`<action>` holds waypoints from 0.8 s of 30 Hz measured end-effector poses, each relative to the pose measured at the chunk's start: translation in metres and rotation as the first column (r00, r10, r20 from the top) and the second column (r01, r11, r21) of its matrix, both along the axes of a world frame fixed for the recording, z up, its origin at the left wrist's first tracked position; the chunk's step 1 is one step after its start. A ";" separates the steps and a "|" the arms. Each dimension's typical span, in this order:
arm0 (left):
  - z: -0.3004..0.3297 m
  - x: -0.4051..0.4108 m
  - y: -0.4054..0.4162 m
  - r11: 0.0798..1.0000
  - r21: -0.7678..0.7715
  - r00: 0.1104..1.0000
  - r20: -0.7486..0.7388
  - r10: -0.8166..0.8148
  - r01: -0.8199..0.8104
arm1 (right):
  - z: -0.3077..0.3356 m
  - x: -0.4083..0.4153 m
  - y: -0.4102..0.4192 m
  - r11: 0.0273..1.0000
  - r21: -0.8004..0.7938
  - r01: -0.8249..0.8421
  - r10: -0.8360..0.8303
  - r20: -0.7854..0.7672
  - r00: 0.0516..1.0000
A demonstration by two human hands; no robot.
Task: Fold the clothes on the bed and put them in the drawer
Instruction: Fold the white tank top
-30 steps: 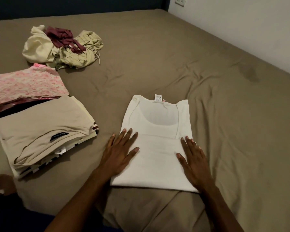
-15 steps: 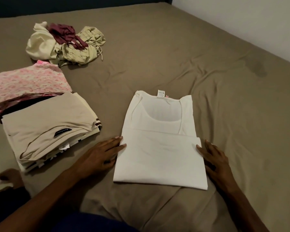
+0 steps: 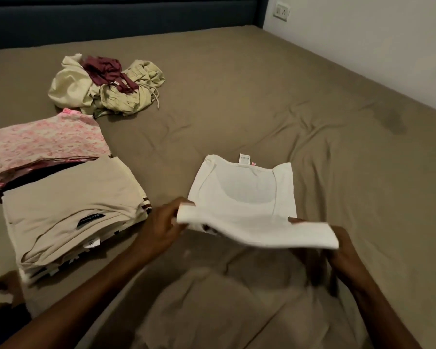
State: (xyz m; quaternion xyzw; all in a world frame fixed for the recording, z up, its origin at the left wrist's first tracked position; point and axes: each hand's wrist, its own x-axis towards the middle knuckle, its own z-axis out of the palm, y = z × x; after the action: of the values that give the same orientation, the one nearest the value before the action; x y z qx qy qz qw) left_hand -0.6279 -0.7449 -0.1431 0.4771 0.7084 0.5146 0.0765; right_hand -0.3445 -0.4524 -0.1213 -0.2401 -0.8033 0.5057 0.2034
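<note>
At the bottom of the frame both forearms reached forward over the rumpled brown sheet of the bed. The left hand was closed on the near left corner of the white tank top, and the right hand gripped its near right corner, thumb on top of the cloth. The folded near edge was lifted clear of the bed between them, while the neckline end with its label lay flat farther up, at centre frame. At left stood a stack of folded clothes, a beige garment on top with a dark label showing. Just beyond it, touching, lay a pink patterned pile. Farther, at upper left, sat an unfolded heap of cream, olive and maroon clothes. A wall socket showed at upper right.
</note>
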 end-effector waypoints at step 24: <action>-0.044 -0.046 0.096 0.791 -0.336 0.826 0.062 0.560 -0.511 | -0.074 -0.094 0.038 0.814 0.190 0.549 -0.580 0.312 0.752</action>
State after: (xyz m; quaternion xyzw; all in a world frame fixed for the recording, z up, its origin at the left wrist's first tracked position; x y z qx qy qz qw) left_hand -0.6739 -0.6485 -0.1870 0.1961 0.8767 0.4357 0.0559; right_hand -0.4389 -0.4147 -0.1953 -0.5496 -0.7374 0.3332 0.2077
